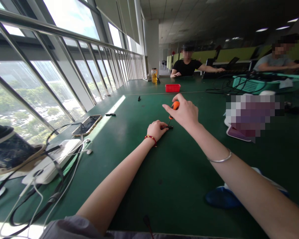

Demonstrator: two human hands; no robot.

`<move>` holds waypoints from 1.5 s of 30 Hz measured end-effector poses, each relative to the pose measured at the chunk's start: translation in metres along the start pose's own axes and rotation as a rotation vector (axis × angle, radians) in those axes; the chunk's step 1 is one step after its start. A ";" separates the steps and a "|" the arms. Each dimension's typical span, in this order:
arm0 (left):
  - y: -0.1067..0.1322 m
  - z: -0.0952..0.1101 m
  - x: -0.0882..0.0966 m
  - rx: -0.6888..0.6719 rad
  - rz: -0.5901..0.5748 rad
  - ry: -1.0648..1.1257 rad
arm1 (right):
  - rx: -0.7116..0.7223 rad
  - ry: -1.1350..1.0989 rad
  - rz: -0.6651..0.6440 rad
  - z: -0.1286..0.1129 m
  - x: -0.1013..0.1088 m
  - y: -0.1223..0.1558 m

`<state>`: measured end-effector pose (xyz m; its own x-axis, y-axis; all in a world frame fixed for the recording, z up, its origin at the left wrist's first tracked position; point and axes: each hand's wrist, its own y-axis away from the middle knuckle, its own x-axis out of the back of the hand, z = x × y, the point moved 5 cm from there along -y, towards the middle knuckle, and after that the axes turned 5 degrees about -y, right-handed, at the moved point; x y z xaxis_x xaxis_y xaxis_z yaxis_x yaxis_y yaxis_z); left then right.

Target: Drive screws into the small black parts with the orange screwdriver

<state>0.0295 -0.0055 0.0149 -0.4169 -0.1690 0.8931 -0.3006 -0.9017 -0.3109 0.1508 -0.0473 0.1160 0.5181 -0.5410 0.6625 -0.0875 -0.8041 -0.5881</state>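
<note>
My right hand point(185, 113) is closed around the orange handle of a small screwdriver point(174, 106), held upright with its tip pointing down. The tip meets a small black part point(169, 127) lying on the green table point(144, 172). Closed fingers of my left hand point(156, 129) pinch that black part from the left and press it on the table. A red bead bracelet circles my left wrist and a silver bangle circles my right forearm.
A red tray point(172, 88) stands further back, with small black parts point(110, 114) to its left. A phone point(87, 124), a white device point(52, 159) with cables and a bag point(7, 149) lie at the left. Two people sit at the far end. A blue object point(221, 196) lies near right.
</note>
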 end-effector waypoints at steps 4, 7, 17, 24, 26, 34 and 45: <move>0.000 0.000 0.000 0.000 0.001 -0.006 | -0.003 -0.040 -0.037 0.001 -0.003 -0.001; 0.000 0.001 0.000 -0.005 0.000 -0.009 | -0.007 -0.059 -0.031 0.000 -0.001 -0.001; 0.000 -0.001 -0.001 -0.003 0.001 -0.010 | -0.031 0.003 -0.026 0.005 -0.001 -0.003; 0.001 0.001 0.001 -0.002 -0.004 -0.008 | -0.020 -0.038 -0.026 0.002 0.000 0.000; 0.001 0.001 0.001 0.000 -0.005 -0.003 | -0.030 -0.046 -0.006 0.003 0.001 0.000; -0.001 -0.001 -0.001 -0.002 -0.002 -0.009 | 0.035 -0.080 -0.060 -0.002 -0.001 0.000; 0.000 -0.001 -0.002 0.002 0.003 -0.005 | 0.009 -0.025 -0.065 0.000 -0.004 0.000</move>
<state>0.0292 -0.0043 0.0130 -0.4130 -0.1737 0.8940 -0.2978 -0.9019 -0.3128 0.1490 -0.0449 0.1134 0.5438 -0.4810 0.6876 -0.0455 -0.8351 -0.5482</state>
